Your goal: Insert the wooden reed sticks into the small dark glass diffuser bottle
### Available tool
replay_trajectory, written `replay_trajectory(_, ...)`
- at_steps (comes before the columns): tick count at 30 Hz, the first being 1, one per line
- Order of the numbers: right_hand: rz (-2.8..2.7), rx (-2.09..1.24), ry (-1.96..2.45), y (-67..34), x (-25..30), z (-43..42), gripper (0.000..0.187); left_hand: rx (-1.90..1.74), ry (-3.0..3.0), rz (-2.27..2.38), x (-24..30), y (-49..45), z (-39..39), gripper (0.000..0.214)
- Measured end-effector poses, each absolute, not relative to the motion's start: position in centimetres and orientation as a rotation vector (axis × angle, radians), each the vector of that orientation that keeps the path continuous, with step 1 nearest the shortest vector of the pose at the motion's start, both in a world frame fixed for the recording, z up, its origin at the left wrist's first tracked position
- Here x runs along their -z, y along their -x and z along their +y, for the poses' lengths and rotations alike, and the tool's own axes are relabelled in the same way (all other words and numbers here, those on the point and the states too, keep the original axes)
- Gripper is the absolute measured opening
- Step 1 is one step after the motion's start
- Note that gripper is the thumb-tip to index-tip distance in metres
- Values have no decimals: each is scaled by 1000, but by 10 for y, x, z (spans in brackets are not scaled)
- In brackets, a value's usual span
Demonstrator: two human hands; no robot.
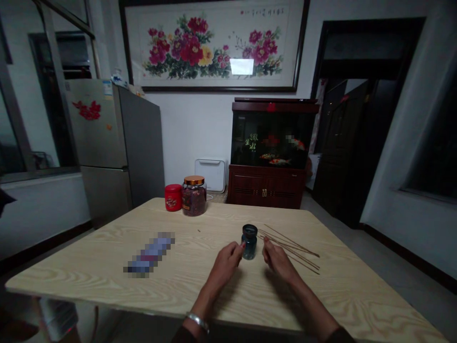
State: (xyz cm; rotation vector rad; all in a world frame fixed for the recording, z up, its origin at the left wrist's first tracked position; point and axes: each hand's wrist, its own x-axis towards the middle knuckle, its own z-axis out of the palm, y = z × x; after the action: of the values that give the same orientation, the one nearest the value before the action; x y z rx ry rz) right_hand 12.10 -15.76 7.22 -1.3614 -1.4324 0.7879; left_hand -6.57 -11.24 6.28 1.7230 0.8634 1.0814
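Observation:
A small dark glass jar (249, 242) stands upright in the middle of the light wooden table (107, 281). My left hand (224, 263) touches the jar's left side with curled fingertips. My right hand (277, 258) hovers just right of the jar, fingers bent and pinched together near the ends of several thin brown sticks (296, 250) lying on the table. Whether it holds a stick I cannot make out. A metal bracelet (198, 321) circles my left wrist.
A red tin (173, 197) and a gold-lidded glass jar (193, 196) stand at the table's far edge. A blurred flat packet (150, 255) lies left of centre. Behind are a fridge (114, 143), a fish tank on a cabinet (271, 143) and a dark doorway (357, 143).

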Motion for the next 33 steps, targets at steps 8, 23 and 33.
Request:
replay_trajectory(8,-1411,-1294,689,-119,-225,-169,71,-1017,-1353,150,-202,86,-120,67)
replay_trajectory(23,-1265,-1517,593,-145,-146,-160,71,-904,-1094,11,-139,77,-109,66)
replay_trajectory(33,-1237,-1400,852,-157,-135,-149,68,-911,-1133,179,-126,74,-99,67)
